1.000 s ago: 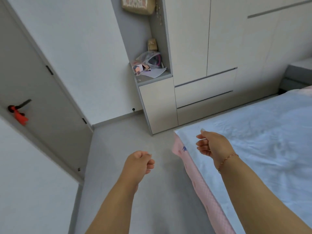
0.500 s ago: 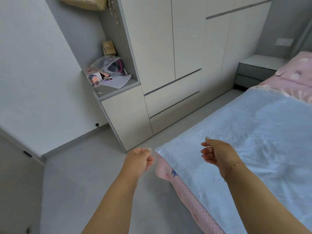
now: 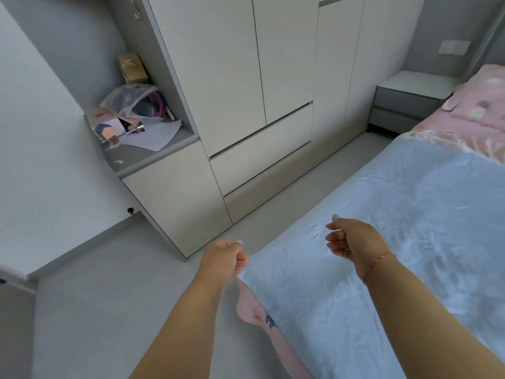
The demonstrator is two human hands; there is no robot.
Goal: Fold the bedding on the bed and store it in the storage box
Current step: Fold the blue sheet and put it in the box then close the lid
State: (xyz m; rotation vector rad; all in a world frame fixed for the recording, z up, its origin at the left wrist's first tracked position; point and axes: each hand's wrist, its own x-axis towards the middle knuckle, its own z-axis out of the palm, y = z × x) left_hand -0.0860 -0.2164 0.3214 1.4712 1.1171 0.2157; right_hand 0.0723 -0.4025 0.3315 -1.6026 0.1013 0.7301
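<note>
— Where the light blue bedding [image 3: 382, 228] is spread flat over the bed [image 3: 276, 348], how are the hands held?

— At its near corner, the left hand [image 3: 222, 259] is seen with fingers curled; whether cloth is pinched cannot be told. Above the bedding, the right hand [image 3: 352, 242] is held loosely curled, nothing gripped.

— And beyond?

— A wardrobe [image 3: 246, 91] is seen.

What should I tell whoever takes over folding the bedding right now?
Left hand: curled, empty, at the near corner of the blue blanket.
Right hand: loosely curled, empty, above the blanket.
Blanket lies spread flat on the bed, over a pink sheet; pink pillow at the head.
Done: nothing folded.
Left: fold, then store; no storage box in view.
</note>
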